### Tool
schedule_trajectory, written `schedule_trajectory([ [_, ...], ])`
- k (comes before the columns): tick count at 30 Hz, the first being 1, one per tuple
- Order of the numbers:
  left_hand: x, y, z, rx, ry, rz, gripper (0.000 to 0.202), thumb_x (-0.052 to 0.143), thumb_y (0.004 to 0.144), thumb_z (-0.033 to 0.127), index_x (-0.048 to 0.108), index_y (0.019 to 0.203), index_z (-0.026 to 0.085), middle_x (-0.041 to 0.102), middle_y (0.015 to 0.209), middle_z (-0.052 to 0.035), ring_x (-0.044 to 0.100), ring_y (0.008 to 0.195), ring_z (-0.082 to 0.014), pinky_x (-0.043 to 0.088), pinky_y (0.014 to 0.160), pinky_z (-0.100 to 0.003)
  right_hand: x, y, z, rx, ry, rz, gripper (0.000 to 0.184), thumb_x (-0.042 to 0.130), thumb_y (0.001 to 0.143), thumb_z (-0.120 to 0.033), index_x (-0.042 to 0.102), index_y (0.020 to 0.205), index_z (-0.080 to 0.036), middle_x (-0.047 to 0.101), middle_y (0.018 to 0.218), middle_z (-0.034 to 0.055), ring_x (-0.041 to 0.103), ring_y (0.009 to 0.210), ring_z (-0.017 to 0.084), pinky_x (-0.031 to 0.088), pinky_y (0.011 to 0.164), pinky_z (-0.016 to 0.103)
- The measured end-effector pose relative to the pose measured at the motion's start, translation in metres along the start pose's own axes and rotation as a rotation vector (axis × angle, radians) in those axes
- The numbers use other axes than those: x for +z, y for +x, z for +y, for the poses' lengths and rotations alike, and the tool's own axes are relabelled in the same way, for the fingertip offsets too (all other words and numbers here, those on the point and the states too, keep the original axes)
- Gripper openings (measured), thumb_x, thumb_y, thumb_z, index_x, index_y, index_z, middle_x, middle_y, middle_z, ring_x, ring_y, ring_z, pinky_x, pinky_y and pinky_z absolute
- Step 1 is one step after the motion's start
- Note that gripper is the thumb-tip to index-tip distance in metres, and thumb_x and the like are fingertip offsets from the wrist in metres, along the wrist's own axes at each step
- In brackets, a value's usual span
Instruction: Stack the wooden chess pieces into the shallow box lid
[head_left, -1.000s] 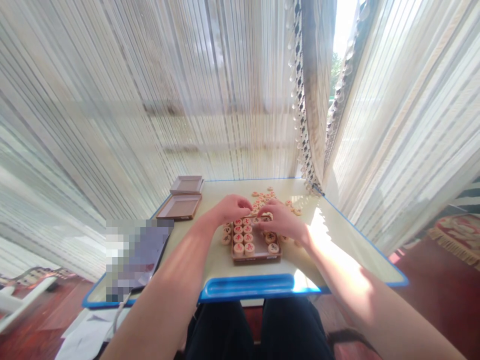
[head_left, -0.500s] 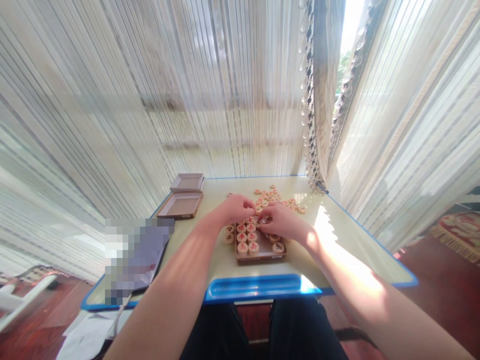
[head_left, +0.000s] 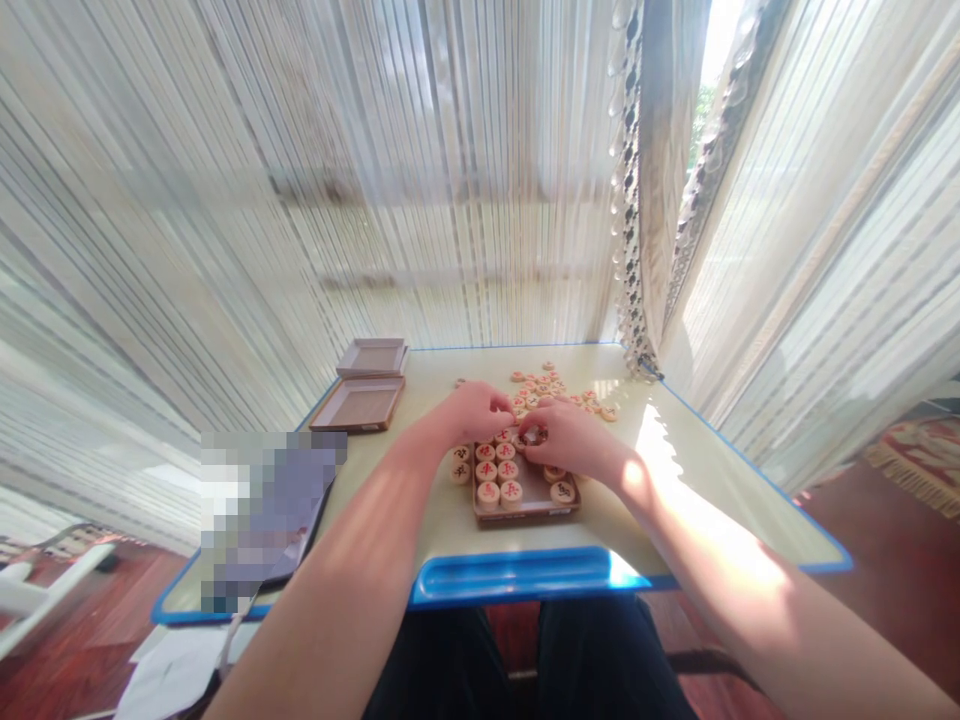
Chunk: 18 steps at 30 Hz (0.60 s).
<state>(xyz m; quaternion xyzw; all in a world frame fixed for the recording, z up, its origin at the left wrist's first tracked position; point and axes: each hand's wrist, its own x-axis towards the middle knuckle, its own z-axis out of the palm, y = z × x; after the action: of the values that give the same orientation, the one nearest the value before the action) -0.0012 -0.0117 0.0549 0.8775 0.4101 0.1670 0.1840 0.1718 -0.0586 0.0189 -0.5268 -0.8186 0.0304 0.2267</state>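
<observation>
A shallow brown tray (head_left: 529,512) lies near the front of a cream table with a blue rim (head_left: 510,576). Round wooden game pieces (head_left: 496,481) with red and dark marks sit in rows inside it. My left hand (head_left: 471,412) hovers over the tray's far left part with its fingers curled and pinched; what they hold is hidden. My right hand (head_left: 567,440) rests over the tray's far right part, fingertips pinched on one round piece (head_left: 534,435). The two hands almost touch.
Several loose pieces (head_left: 555,390) are scattered on the table behind the hands. Two brown box halves (head_left: 360,403) lie at the back left. A dark flat object, partly blurred, sits at the front left. Sheer curtains surround the table; sunlight falls on its right side.
Both hands have stayed over the far end of the tray, shifting only slightly. The view has tipped a little, so the table sits higher and further right.
</observation>
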Motion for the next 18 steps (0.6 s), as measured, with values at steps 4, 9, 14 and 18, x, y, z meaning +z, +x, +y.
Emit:
schedule_trajectory([
  [4,0.0017,0.0004,-0.0013,0.023,0.029,-0.001,0.027,0.049,0.064,0.021,0.074,0.075,0.019,0.068,0.069,-0.0005,0.058,0.072,-0.0157,0.044,0.066,-0.021,0.0,0.0007,-0.0001,0.001,0.005,0.021,0.015,0.064,0.067,-0.026,0.071,0.08,-0.025,0.064,0.082,0.0045,0.056,0.088,0.022,0.042,0.078,0.031],
  [9,0.002,-0.0004,-0.0021,0.035,0.025,-0.008,0.028,0.05,0.064,0.022,0.074,0.078,0.02,0.068,0.071,-0.0002,0.058,0.072,-0.0153,0.044,0.067,-0.021,-0.0019,0.002,-0.0007,0.012,0.01,0.014,0.015,0.064,0.066,-0.026,0.071,0.08,-0.025,0.064,0.079,0.0043,0.056,0.086,0.021,0.042,0.078,0.031],
  [14,0.0025,0.0003,-0.0031,0.035,0.044,-0.01,0.028,0.049,0.064,0.021,0.074,0.077,0.02,0.068,0.069,0.0002,0.058,0.07,-0.015,0.043,0.065,-0.021,-0.0008,0.0012,0.0004,0.002,0.014,0.021,0.015,0.065,0.067,-0.026,0.07,0.08,-0.025,0.064,0.079,0.0037,0.056,0.085,0.021,0.043,0.076,0.031],
  [18,0.0021,-0.0007,-0.0002,0.037,0.05,-0.015,0.026,0.049,0.064,0.023,0.073,0.074,0.018,0.068,0.069,-0.0007,0.058,0.068,-0.0151,0.043,0.065,-0.022,0.0021,0.0007,0.0005,0.005,0.011,0.036,0.013,0.065,0.067,-0.028,0.07,0.078,-0.025,0.065,0.08,0.0038,0.057,0.083,0.021,0.043,0.075,0.031],
])
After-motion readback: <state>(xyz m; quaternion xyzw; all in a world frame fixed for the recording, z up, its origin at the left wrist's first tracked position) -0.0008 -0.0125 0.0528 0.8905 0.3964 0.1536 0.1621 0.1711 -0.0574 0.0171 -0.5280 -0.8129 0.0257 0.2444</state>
